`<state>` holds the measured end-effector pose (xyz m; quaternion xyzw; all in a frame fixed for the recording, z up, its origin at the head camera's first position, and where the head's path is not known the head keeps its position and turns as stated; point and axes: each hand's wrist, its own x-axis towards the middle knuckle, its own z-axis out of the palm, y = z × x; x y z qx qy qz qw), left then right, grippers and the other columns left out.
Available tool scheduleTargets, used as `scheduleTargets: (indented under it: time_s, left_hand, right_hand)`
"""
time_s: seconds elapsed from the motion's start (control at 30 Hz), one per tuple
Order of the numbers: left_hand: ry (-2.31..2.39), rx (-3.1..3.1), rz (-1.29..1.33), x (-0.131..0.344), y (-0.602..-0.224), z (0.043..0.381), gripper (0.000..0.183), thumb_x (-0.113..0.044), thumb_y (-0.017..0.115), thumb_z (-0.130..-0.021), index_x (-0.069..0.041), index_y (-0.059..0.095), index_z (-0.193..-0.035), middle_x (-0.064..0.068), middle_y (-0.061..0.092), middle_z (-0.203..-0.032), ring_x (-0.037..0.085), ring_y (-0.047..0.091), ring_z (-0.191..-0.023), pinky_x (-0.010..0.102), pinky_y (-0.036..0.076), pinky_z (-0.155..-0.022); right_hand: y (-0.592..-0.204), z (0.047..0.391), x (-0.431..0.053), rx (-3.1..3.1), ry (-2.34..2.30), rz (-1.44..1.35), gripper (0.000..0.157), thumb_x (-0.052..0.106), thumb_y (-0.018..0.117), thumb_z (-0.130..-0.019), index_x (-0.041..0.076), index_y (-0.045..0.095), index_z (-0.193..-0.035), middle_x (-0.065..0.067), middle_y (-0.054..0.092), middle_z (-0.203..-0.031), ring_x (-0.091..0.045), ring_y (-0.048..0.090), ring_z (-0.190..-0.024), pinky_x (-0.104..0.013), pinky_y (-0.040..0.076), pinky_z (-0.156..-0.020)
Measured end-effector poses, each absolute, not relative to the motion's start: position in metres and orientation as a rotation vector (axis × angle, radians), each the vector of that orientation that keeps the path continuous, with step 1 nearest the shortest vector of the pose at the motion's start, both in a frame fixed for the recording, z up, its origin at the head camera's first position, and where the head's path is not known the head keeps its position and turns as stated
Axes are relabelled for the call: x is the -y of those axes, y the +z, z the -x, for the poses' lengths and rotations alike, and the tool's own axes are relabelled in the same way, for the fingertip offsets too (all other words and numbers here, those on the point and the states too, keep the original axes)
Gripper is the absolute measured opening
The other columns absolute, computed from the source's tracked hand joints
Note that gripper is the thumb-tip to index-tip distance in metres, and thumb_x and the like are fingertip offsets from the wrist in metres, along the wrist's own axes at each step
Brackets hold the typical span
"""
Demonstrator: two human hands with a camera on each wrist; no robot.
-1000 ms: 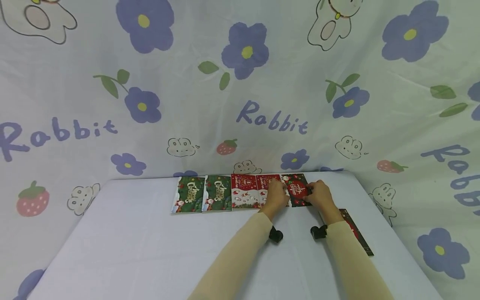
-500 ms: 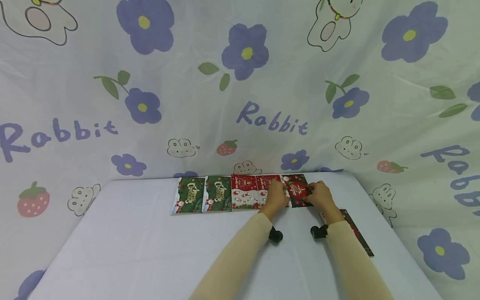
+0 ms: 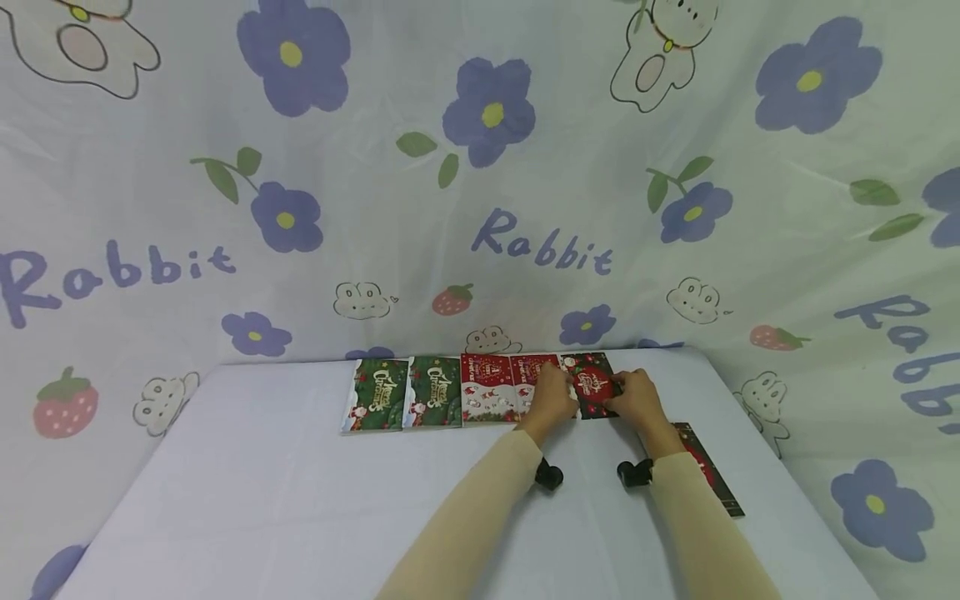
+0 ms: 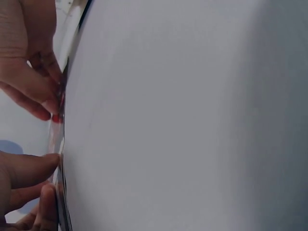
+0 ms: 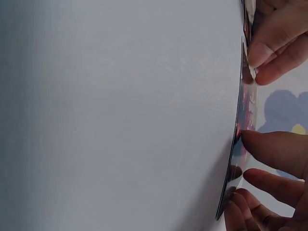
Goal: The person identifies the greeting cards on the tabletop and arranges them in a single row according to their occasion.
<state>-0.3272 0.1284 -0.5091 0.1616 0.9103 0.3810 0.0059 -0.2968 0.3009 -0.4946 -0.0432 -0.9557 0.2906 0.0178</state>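
Note:
A row of small Christmas cards lies along the far side of the table. At its right end is a dark card (image 3: 592,387) with a red round print. My left hand (image 3: 551,397) bends over the red-and-white card (image 3: 527,371) beside it; the fingertips meet the seam between the two. My right hand (image 3: 637,400) holds the dark card at its right edge, with thumb (image 5: 269,144) and fingers on it. In the left wrist view both hands sit close together along the cards' edge. The left hand hides part of the red-and-white card.
Another red-and-white card (image 3: 487,392) and two green cards (image 3: 433,392) continue the row leftward. A further dark card (image 3: 708,471) lies slanted by the right forearm, which partly covers it. A patterned curtain (image 3: 420,217) stands behind the white table (image 3: 300,508).
Both hands stay at the same cards, and the row keeps its order. The head view has tilted slightly, so everything sits a little lower in the picture.

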Motion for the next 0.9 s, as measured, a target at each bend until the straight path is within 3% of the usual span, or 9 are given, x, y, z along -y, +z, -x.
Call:
scheduleTargets:
  time_s: [0.13,0.3,0.5,0.77,0.9]
  left_hand:
    - [1.18,-2.84,-0.499,-0.129,-0.508,0.324,0.038,-0.001,0.087,-0.08,0.006,0.077,-0.116,0.015,0.059,-0.118,0.025,0.059,-0.107,0.036,0.053,-0.094]
    - [1.217,-2.83,-0.522,-0.128,-0.504,0.32,0.037,-0.001,0.085,-0.081,0.004,0.076,-0.117,0.015,0.061,-0.12,0.029,0.06,-0.114,0.04,0.053,-0.098]
    - [1.355,-2.819,-0.582,-0.124,-0.504,0.316,0.034,-0.001,0.084,-0.084,0.002,0.077,-0.118,0.013,0.065,-0.104,0.022,0.059,-0.094,0.036,0.052,-0.086]
    - [1.599,-2.716,-0.64,-0.132,-0.504,0.299,0.028,0.001,0.085,-0.085,0.005,0.076,-0.112,0.014,0.074,-0.093,0.011,0.065,-0.074,0.021,0.051,-0.066]
    - [1.624,-2.672,-0.677,-0.14,-0.499,0.282,0.026,-0.001,0.085,-0.086,0.005,0.076,-0.11,0.012,0.073,-0.088,0.005,0.061,-0.069,0.019,0.049,-0.063]
  right_hand:
    - [-0.496,0.293,-0.3,2.955,0.862,0.128,0.053,0.009,0.081,-0.085,-0.017,0.062,-0.128,-0.036,0.057,-0.116,-0.045,0.059,-0.103,-0.06,0.049,-0.095]
    - [-0.491,0.287,-0.3,2.903,0.877,0.154,0.054,0.014,0.081,-0.088,-0.016,0.061,-0.129,-0.037,0.056,-0.118,-0.049,0.059,-0.107,-0.06,0.049,-0.092]
    - [-0.481,0.275,-0.304,2.817,0.896,0.152,0.052,0.019,0.077,-0.094,-0.014,0.061,-0.131,-0.038,0.057,-0.121,-0.052,0.06,-0.109,-0.061,0.051,-0.09]
    - [-0.46,0.242,-0.314,2.731,0.94,0.209,0.044,0.015,0.072,-0.097,-0.013,0.063,-0.13,-0.035,0.063,-0.116,-0.048,0.063,-0.105,-0.06,0.051,-0.085]
    - [-0.451,0.226,-0.317,2.731,0.947,0.244,0.043,0.016,0.072,-0.098,-0.011,0.063,-0.13,-0.033,0.064,-0.117,-0.048,0.063,-0.107,-0.06,0.052,-0.086]
